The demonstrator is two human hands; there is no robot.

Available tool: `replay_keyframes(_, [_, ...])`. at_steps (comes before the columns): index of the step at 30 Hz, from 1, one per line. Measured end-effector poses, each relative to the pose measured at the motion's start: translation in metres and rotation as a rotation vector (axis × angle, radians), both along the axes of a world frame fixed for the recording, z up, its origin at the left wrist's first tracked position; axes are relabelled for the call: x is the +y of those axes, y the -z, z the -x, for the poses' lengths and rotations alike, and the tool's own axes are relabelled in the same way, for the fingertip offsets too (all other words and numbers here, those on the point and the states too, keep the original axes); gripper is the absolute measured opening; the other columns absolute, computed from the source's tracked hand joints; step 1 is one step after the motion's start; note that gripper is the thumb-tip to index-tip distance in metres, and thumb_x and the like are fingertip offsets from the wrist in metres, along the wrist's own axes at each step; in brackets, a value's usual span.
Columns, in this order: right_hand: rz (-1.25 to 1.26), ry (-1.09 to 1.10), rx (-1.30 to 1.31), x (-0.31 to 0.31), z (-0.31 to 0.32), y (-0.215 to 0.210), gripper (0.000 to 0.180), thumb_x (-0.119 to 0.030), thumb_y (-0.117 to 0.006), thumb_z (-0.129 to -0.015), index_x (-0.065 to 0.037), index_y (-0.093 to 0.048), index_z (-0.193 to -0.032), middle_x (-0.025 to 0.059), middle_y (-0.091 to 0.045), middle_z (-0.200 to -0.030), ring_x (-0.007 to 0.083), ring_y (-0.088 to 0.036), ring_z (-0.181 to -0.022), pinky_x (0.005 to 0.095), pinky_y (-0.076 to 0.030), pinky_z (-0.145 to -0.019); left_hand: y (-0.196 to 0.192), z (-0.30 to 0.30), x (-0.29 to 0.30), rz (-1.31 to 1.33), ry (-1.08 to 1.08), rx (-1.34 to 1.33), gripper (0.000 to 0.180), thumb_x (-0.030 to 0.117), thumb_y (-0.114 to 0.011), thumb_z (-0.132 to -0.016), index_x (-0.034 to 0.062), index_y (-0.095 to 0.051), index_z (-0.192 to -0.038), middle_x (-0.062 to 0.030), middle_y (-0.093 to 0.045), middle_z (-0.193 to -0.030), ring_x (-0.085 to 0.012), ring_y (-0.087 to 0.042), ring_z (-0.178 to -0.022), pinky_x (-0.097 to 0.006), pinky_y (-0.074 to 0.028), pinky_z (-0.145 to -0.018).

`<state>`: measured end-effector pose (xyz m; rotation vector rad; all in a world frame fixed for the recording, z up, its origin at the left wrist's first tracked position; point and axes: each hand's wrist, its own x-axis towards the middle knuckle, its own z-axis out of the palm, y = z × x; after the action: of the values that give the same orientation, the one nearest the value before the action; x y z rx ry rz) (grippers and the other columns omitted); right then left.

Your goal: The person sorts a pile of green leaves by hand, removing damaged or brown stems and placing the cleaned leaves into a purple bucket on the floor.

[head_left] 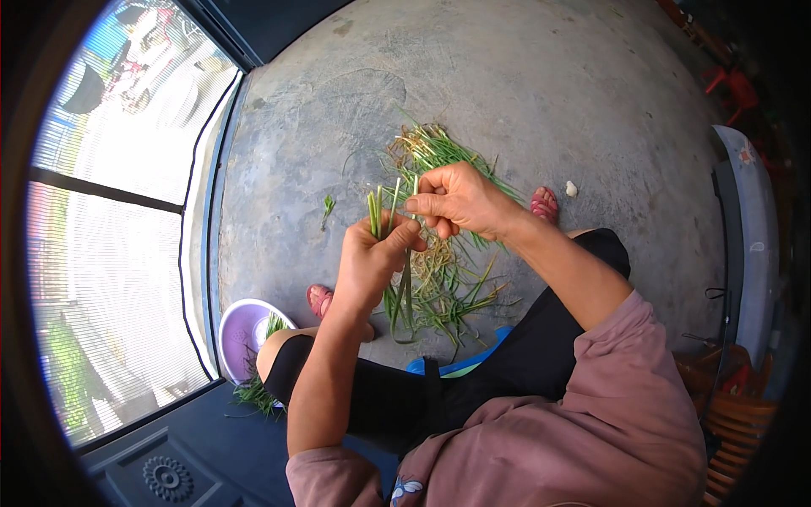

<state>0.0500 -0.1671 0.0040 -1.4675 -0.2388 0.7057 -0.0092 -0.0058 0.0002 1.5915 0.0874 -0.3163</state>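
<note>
I see the left hand [372, 256] gripping green stalks [375, 218], pale ends [372, 199] pointing away from the lap [397, 393], leaves [407, 287] trailing back toward it; the right hand [460, 201] pinches one stalk [415, 188] beside them, over a leafy pile [449, 153] on the floor [541, 93].

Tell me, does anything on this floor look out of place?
Two small things: a green sprig lies alone left of the stalk heap, and a whitish lump, which I cannot identify, lies beside the right sandal. Both look stray, apart from the heap.

Slender green stalks [373, 215]: we see smooth skins
Left round purple basin [233, 331]: smooth plastic
Flat grey floor [507, 76]: matt concrete
</note>
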Motion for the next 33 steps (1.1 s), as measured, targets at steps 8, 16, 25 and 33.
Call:
replay_keyframes(8, [-0.105, -0.075, 0.018, -0.006, -0.004, 0.000, 0.018, -0.014, -0.056, -0.082, 0.001, -0.056, -0.072, 0.0054, -0.057, -0.061, 0.0082, -0.053, -0.044, 0.0184, -0.042, -0.039, -0.008, -0.001, 0.002, 0.228, 0.035, 0.160, 0.017, 0.021, -0.055, -0.083, 0.0043, -0.057, -0.080, -0.0046, -0.058, -0.063, -0.0029, -0.035, -0.041, -0.016, -0.025, -0.038])
replay_keyframes(16, [-0.087, -0.133, -0.016, -0.010, -0.005, -0.009, 0.015, -0.012, -0.054, -0.082, 0.000, -0.054, -0.074, 0.0035, -0.055, -0.061, 0.0088, -0.053, -0.048, 0.0197, -0.044, -0.042, -0.013, 0.000, 0.009, 0.351, 0.050, 0.227, 0.017, 0.018, -0.053, -0.083, 0.0020, -0.057, -0.083, -0.0062, -0.058, -0.063, -0.0038, -0.036, -0.038, -0.015, -0.026, -0.036])
replay_keyframes(25, [0.371, 0.151, -0.424, -0.015, -0.013, 0.005, 0.020, -0.018, -0.060, -0.073, -0.001, -0.056, -0.065, 0.0071, -0.054, -0.053, 0.0135, -0.054, -0.045, 0.0284, -0.041, -0.043, -0.014, 0.001, 0.010, 0.319, 0.031, 0.239, 0.014, 0.017, -0.053, -0.083, 0.0028, -0.056, -0.081, -0.0061, -0.058, -0.063, -0.0037, -0.035, -0.037, -0.015, -0.025, -0.036])
replay_keyframes(33, [0.726, -0.228, -0.633, -0.012, -0.004, 0.003, 0.027, -0.032, -0.063, -0.072, -0.005, -0.060, -0.070, 0.0118, -0.058, -0.062, 0.0250, -0.055, -0.055, 0.0356, -0.043, -0.054, -0.011, 0.000, 0.010, 0.342, -0.016, 0.215, 0.012, 0.017, -0.055, -0.082, 0.0061, -0.054, -0.077, -0.0047, -0.056, -0.063, -0.0020, -0.033, -0.038, -0.015, -0.023, -0.035])
